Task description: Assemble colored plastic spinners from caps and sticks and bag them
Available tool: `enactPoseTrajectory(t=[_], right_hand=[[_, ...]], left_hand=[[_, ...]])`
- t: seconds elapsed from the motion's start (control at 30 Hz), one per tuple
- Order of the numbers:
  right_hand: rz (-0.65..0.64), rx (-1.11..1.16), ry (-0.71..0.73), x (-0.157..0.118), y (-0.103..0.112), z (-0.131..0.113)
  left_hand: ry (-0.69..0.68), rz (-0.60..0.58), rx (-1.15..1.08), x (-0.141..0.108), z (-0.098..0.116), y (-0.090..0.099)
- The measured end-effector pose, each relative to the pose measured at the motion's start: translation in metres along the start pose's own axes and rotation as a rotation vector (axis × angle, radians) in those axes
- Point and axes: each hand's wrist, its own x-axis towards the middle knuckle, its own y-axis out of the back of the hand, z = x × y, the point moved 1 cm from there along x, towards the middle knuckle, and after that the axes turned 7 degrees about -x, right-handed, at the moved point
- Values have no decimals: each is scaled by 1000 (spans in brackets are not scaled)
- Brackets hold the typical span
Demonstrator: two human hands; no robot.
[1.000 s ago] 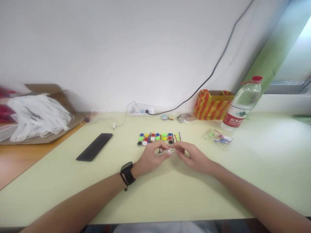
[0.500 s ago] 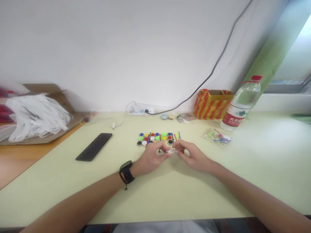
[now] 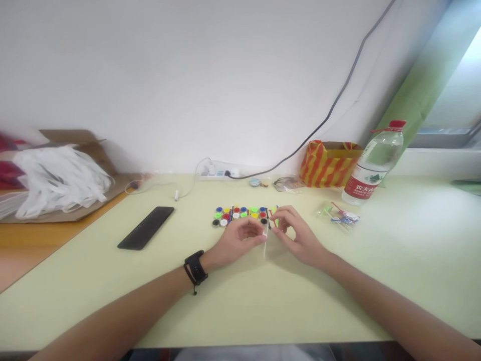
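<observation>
A thin, whitish plastic stick (image 3: 265, 246) is clamped in the left hand (image 3: 239, 240); the right hand (image 3: 301, 241) is held just beside it, fingertips parted. Multicoloured round plastic discs (image 3: 244, 215) are arrayed beyond the left hand.

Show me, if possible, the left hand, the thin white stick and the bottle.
Left hand (image 3: 235, 240): head view, back of hand.
Thin white stick (image 3: 265, 245): head view, lower part.
Bottle (image 3: 368, 175): head view, its label.

A thin white strip (image 3: 265, 246) partly fills the gap between left hand (image 3: 238, 239) and right hand (image 3: 300, 240). Coloured discs (image 3: 244, 214) block the way ahead; left of them, a lane runs to the black slab (image 3: 146, 228). Counter (image 3: 263, 306) lies open between the forearms (image 3: 131, 321).
</observation>
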Motion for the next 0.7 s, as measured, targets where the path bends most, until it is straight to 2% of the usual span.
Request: enactPoseTrajectory(t=[0.07,0.17,0.33,0.5,0.7], right_hand=[[12,-16,14,-1,1,0],[-46,13,7,-3,-1,-1],[-95,77,-45,-6,-5,2],[-279,182,-134,0,1,0],[-172,203,-179,4,3,-4]], left_hand=[[17,43,-26,1,-3,3],[31,85,-57,3,-5,6],[48,103,-89,3,-5,5],[71,158,-100,4,-5,5],[73,146,-78,3,-6,6]])
